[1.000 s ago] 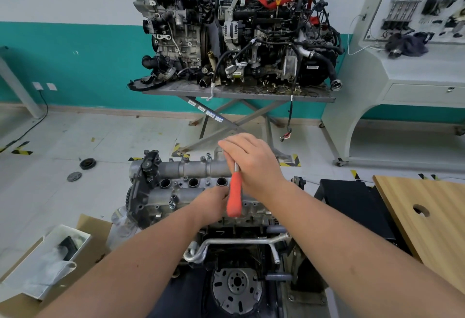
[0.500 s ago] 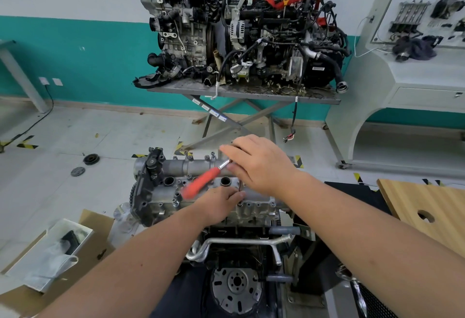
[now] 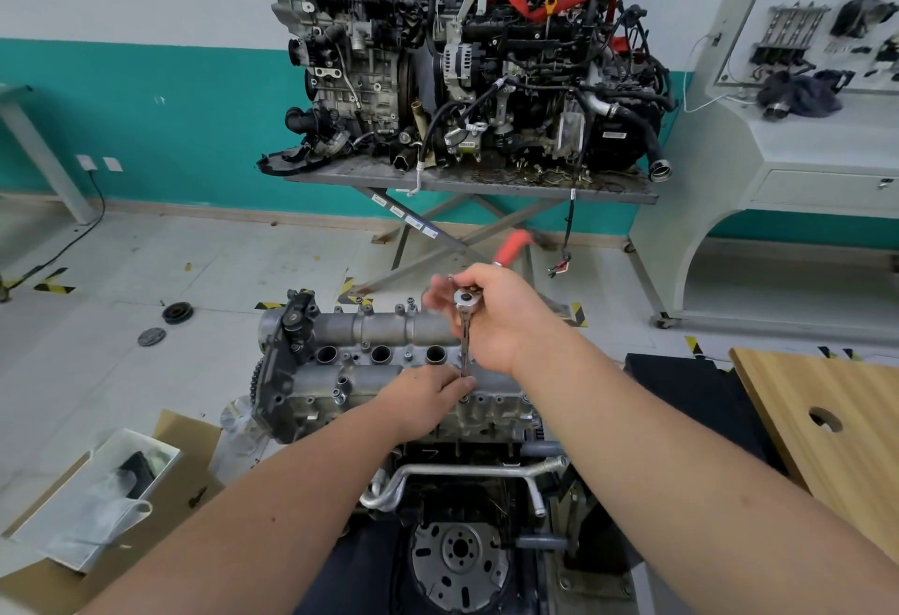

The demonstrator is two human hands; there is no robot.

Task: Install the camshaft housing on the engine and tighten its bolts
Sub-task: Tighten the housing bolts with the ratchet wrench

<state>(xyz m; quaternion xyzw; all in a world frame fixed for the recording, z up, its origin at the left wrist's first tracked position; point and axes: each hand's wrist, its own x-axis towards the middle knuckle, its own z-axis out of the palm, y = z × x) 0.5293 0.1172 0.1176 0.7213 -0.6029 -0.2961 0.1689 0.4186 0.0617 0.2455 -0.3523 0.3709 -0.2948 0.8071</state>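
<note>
The grey camshaft housing [image 3: 369,361] lies on top of the engine [image 3: 462,517] in front of me, with three round wells along its middle. A ratchet wrench [image 3: 466,317] stands upright on a long extension over the housing's right part. Its red handle [image 3: 513,247] points away from me, past my right hand [image 3: 491,317], which grips the ratchet head. My left hand [image 3: 428,395] holds the lower end of the extension where it meets the housing. The bolt under the socket is hidden by my fingers.
Two complete engines [image 3: 462,59] sit on a metal stand [image 3: 467,186] against the teal wall. A wooden board [image 3: 827,420] with a hole lies to the right. A cardboard box [image 3: 97,507] with plastic bags lies at lower left. Two discs [image 3: 165,322] lie on the floor.
The red ratchet handle has swung round from pointing toward me, through the left, to pointing away from me. My right hand stayed on the ratchet head and my left hand stayed low on the extension.
</note>
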